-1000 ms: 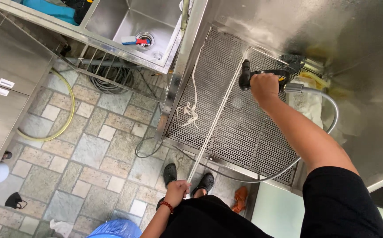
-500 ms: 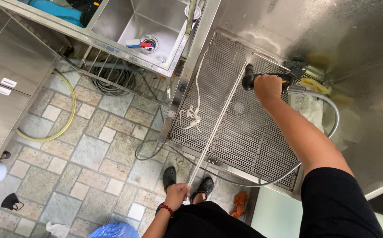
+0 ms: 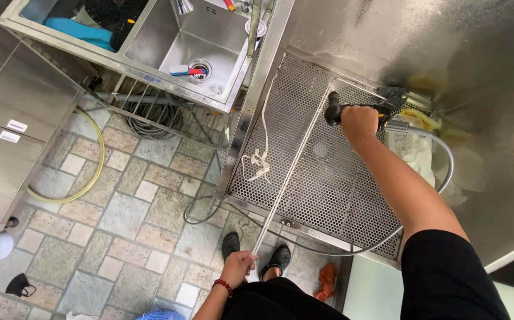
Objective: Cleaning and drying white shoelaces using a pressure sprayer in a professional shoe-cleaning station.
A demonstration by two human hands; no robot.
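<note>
My right hand [image 3: 359, 121] is closed around a black spray nozzle [image 3: 333, 110] with a grey hose [image 3: 440, 184] that loops round behind my arm. The nozzle points down at a perforated steel grate [image 3: 304, 178] set in a steel basin. My left hand [image 3: 238, 266] grips the near end of a long thin metal rod [image 3: 295, 166] that runs diagonally up across the grate. A white string [image 3: 257, 163] lies tangled on the grate's left part. My black shoes [image 3: 231, 244] stand at the grate's near edge.
A steel sink [image 3: 186, 41] with a blue and red brush [image 3: 183, 71] by its drain stands at top left. Coiled hoses [image 3: 144, 121] lie under it, a yellow hose [image 3: 88, 178] on the tiled floor. An orange rag [image 3: 327, 280] lies near my feet. Steel cabinets [image 3: 8, 118] stand at left.
The view has shifted slightly; both hands keep their grips and the nozzle stays over the grate's far right part.
</note>
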